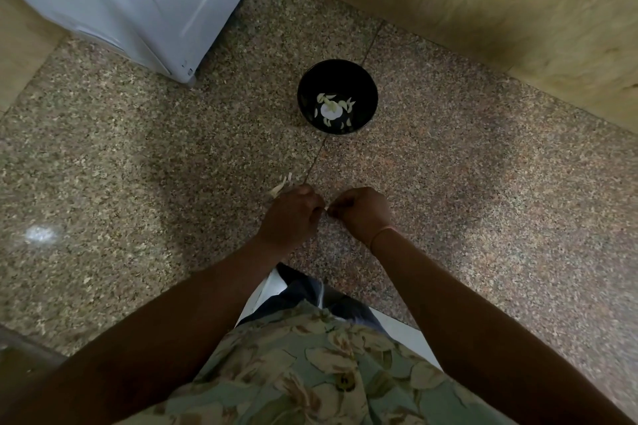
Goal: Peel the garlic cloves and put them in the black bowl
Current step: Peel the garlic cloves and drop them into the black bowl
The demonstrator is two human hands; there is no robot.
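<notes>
Speckled granite floor (138, 155) is carrying everything here. The black bowl (338, 96) is sitting upright toward the floor's far edge, on a tile seam, holding several peeled garlic cloves (334, 106) lying at mixed angles. Nearer the person, the left hand (293, 214) and right hand (362, 210) are meeting, each grip pinching a small pale piece (326, 209) between them; its long axis is too hidden to tell. Papery skins (281, 185) are lying just beyond the left hand. No writing is legible.
</notes>
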